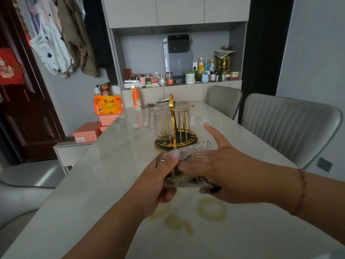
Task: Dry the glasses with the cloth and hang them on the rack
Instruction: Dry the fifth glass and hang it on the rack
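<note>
A clear embossed glass (188,156) lies sideways between my hands above the table. My left hand (160,182) grips its left end, thumb on top. My right hand (231,172) has its thumb stretched up; its fingers show through the glass and curl round a patterned cloth (186,179) under it. A pale part of the cloth with yellow rings (212,208) spreads below my hands. Just beyond stands the gold rack (174,141) with a black base. Several upturned glasses hang on it, the nearest (163,126) at its left front.
The pale marble table (104,165) runs away from me. An orange bottle (136,98) stands at its far end. Two grey chairs (291,126) line the right side. Orange boxes (85,134) sit on a low cabinet to the left, and a cluttered shelf (183,77) is behind.
</note>
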{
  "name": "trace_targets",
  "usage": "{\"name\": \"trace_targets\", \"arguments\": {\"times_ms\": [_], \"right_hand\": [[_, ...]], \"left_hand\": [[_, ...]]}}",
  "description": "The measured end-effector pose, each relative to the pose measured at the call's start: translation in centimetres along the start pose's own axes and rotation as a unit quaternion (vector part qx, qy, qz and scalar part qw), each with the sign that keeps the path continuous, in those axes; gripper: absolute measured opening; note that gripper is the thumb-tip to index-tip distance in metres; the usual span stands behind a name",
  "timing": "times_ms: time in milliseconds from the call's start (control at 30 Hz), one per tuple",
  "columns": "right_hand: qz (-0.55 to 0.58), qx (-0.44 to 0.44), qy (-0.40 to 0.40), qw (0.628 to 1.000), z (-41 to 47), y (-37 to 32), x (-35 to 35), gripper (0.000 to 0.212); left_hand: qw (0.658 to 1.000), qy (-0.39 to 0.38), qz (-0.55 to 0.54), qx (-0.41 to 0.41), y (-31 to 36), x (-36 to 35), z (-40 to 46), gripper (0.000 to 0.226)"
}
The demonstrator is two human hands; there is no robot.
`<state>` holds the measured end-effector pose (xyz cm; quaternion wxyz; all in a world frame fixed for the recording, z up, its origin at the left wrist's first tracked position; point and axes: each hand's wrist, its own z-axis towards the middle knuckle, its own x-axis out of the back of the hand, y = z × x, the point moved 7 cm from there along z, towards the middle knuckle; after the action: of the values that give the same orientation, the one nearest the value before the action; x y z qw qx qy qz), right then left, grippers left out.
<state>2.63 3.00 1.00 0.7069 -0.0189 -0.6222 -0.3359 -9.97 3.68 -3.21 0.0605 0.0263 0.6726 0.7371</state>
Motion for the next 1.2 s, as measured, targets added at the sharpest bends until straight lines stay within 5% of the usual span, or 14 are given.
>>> {"name": "trace_targets", "arguments": {"times_ms": [67,133,200,300,400,500,567,667,767,933,1067,1200], "right_hand": [[0.078,-0.011,-0.004,0.997,-0.1,-0.4,0.0,0.073],[0.294,-0.039,0.001,0.955,0.1,-0.2,0.4,0.076],[0.582,-0.069,-0.031,0.81,0.0,0.0,0.3,0.073],[0.784,-0.061,-0.064,0.614,0.1,-0.6,-0.2,0.076],[0.842,-0.105,-0.057,0.527,0.1,-0.3,-1.5,0.071],[0.823,-0.166,-0.035,0.542,-0.2,0.7,-2.9,0.064],[0.797,-0.199,-0.04,0.569,-0.4,1.2,-3.7,0.066],[0.758,-0.221,-0.049,0.611,-0.6,1.1,-3.8,0.056],[0.754,-0.225,-0.053,0.615,-0.5,0.8,-4.0,0.053],[0.745,-0.223,-0.036,0.628,-0.9,1.1,-3.3,0.046],[0.728,-0.215,-0.002,0.651,-1.5,2.1,-2.0,0.05],[0.75,-0.204,0.007,0.629,-2.2,2.7,-0.9,0.058]], "left_hand": [[0.998,0.028,-0.005,-0.048,0.5,0.2,0.1,0.043],[0.992,0.029,0.028,-0.118,1.4,0.1,-0.1,0.037],[0.984,0.019,0.041,-0.175,2.1,0.0,-0.6,0.047],[0.967,0.004,0.069,-0.245,2.7,-0.2,-1.1,0.072],[0.966,0.004,0.109,-0.234,2.2,0.2,-0.8,0.077],[0.961,0.006,0.207,-0.184,1.6,0.8,-0.5,0.09],[0.923,0.045,0.343,-0.17,2.1,1.1,-0.8,0.11],[0.778,0.054,0.585,-0.222,3.3,-0.9,-1.6,0.127],[0.677,0.072,0.684,-0.262,2.7,-1.9,-1.6,0.103],[0.676,0.098,0.673,-0.283,2.8,-1.9,-1.5,0.08],[0.673,0.107,0.674,-0.285,2.9,-1.0,-1.4,0.08],[0.675,0.121,0.679,-0.261,2.6,0.6,-1.2,0.086]]}}
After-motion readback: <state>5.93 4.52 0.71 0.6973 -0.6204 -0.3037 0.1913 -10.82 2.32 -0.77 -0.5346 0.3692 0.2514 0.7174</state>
